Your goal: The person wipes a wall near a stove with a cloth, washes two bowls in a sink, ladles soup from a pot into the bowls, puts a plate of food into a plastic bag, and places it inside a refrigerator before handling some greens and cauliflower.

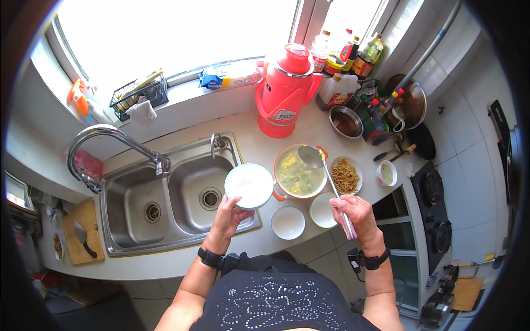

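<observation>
My left hand (232, 214) holds a white bowl (249, 186) by its near rim, above the right edge of the sink and left of the soup pot. My right hand (351, 212) grips the handle of a metal ladle (311, 157), whose bowl is over the far right part of the pot. Egg and greens float in the pale soup (299, 176) in the white pot with orange handles. Two white bowls stand near the counter's front edge, one plain (288, 223) and one green-rimmed (323, 210), partly behind my right hand. A plate of brown noodles (345, 176) lies right of the pot.
A double steel sink (203, 182) with a tall faucet (112, 130) is at left, beside a cutting board with a cleaver (85, 240). Behind the pot stand a red thermos (285, 91), a steel bowl (346, 121) and several bottles. A small cup (386, 173) and stove (432, 207) are at right.
</observation>
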`<state>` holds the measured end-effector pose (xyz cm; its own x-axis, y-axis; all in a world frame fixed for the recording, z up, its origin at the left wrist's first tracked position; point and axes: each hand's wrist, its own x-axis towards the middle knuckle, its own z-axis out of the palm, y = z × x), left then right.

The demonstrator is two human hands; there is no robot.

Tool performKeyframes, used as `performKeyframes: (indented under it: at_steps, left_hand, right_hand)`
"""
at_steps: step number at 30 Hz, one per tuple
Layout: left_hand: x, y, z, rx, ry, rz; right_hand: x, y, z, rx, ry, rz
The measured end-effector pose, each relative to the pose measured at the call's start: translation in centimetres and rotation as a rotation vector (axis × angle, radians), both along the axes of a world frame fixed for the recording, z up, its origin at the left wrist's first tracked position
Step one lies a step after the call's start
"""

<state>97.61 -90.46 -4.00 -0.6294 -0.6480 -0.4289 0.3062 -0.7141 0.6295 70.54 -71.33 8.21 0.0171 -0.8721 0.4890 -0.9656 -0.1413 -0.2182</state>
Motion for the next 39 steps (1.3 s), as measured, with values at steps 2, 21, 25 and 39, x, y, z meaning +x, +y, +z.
performKeyframes:
  at_steps: [2,21,25,39]
  left_hand:
    - [-0.4,-0.1,0.2,-0.007,0.001,-0.001]
    - [-1.5,-0.4,-0.4,-0.101,-0.121,-0.044]
    - [-1.5,-0.6,-0.5,-0.106,-0.108,-0.047]
    - [-3.7,-1.3,0.0,-0.238,-0.190,-0.020]
  right_hand:
    - [0.3,-0.1,-0.7,-0.021,-0.054,-0.002]
    - [1.4,1.4,-7.2,-0.243,-1.355,-0.423]
    - [0.8,1.9,-6.5,-0.266,-1.449,-0.436]
    - [0.2,1.6,-1.9,-0.220,-1.382,-0.431]
